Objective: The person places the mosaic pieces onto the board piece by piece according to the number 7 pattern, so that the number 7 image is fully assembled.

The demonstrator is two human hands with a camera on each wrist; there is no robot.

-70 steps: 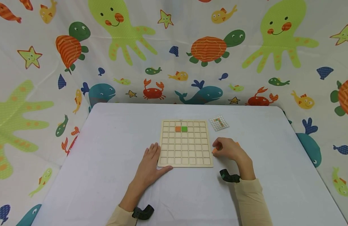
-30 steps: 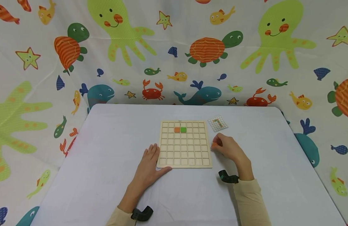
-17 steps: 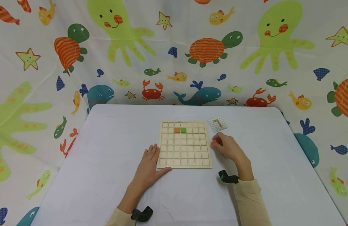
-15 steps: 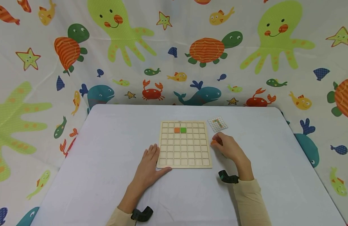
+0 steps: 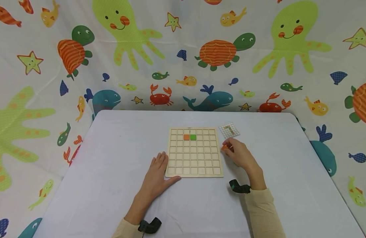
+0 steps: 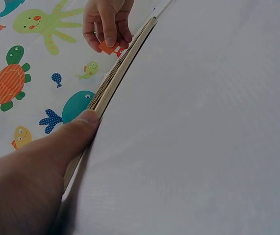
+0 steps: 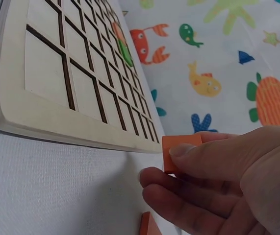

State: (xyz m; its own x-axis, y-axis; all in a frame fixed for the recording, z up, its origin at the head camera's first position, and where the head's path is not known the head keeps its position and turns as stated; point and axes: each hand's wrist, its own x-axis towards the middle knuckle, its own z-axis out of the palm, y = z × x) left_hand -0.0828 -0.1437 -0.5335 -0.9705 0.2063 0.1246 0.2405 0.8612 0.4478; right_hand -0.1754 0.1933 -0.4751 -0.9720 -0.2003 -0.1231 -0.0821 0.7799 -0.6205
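Observation:
A square wooden grid board (image 5: 194, 155) lies flat on the white table. In one of its far rows sit an orange tile (image 5: 186, 137) and, right beside it, a green tile (image 5: 193, 137). My left hand (image 5: 156, 168) rests at the board's near left corner, fingers straight along the left side, thumb touching the front edge. Just off the board's right edge, my right hand (image 5: 239, 152) pinches another orange tile (image 7: 181, 147) between thumb and fingers. Below that hand, the right wrist view catches part of a further orange piece (image 7: 149, 225) on the table.
A small printed grid card (image 5: 229, 131) with a coloured pattern lies tilted by the board's far right corner. Black wrist cameras (image 5: 150, 226) sit on both forearms. Behind the table hangs a sea-animal curtain (image 5: 171, 43).
Over the last two seconds my right hand has moved away from me along the board's right edge, carrying the orange tile. The left hand and both tiles on the board have stayed put.

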